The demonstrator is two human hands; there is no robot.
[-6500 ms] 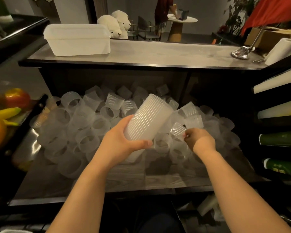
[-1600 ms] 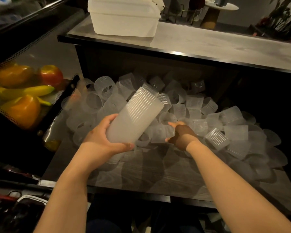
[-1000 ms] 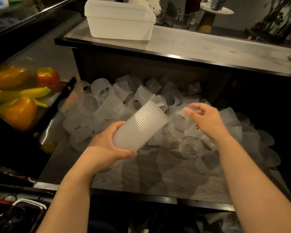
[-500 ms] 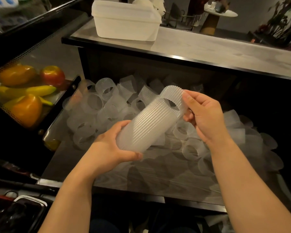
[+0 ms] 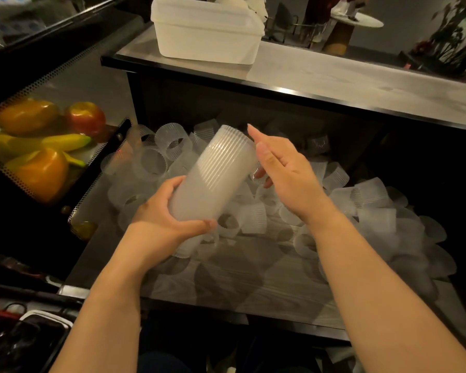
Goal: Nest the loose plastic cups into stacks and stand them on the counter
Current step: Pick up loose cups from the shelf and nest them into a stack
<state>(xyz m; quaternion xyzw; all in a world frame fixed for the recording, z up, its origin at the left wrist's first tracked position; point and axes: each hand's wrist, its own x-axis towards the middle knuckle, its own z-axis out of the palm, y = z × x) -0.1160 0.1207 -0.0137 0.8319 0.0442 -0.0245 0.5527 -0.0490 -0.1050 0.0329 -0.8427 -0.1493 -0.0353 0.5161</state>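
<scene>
A tall stack of nested, ribbed translucent cups (image 5: 213, 173) leans up and to the right. My left hand (image 5: 164, 214) grips its lower end. My right hand (image 5: 283, 162) hovers just right of the stack's top with fingers straight, holding nothing. Several loose cups (image 5: 366, 200) lie on their sides across the lower shelf (image 5: 253, 278), behind and to the right of both hands. The grey counter (image 5: 334, 76) runs above the shelf.
A white lidded plastic tub (image 5: 205, 30) stands on the counter's left end. To the left, a perforated tray (image 5: 97, 173) holds peppers, an apple and a banana (image 5: 62, 141). A dark bin (image 5: 24, 343) sits at lower left.
The cup my right hand was fitting onto the stack's top is now pushed down into it. My right hand has let go and opened beside the stack.
</scene>
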